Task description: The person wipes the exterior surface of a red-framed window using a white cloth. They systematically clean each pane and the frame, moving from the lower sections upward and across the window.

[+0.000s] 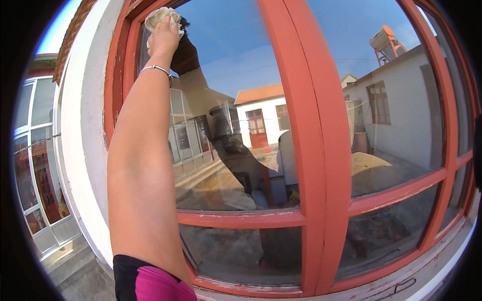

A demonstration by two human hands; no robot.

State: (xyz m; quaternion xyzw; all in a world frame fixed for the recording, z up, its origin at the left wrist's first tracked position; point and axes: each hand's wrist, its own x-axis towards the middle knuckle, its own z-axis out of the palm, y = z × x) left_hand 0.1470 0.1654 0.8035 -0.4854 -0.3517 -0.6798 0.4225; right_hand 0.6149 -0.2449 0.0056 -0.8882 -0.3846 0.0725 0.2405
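Note:
My left hand (164,39) is raised to the upper left corner of a window pane (233,56). Its fingers press a crumpled, off-white cloth (160,17) against the glass, close to the red wooden window frame (312,113). A silver bangle (156,68) circles the wrist, and the forearm stretches up from a black and magenta sleeve (162,282). Dark reflections of an arm and a person show in the glass, together with a courtyard and sky. My right hand is out of view.
Paint is chipped on the lower crossbar (241,219). A metal hook (404,286) lies along the sill at the lower right. To the left stand a white wall (81,113) and a white-framed glazed front (41,150) above concrete steps (75,267).

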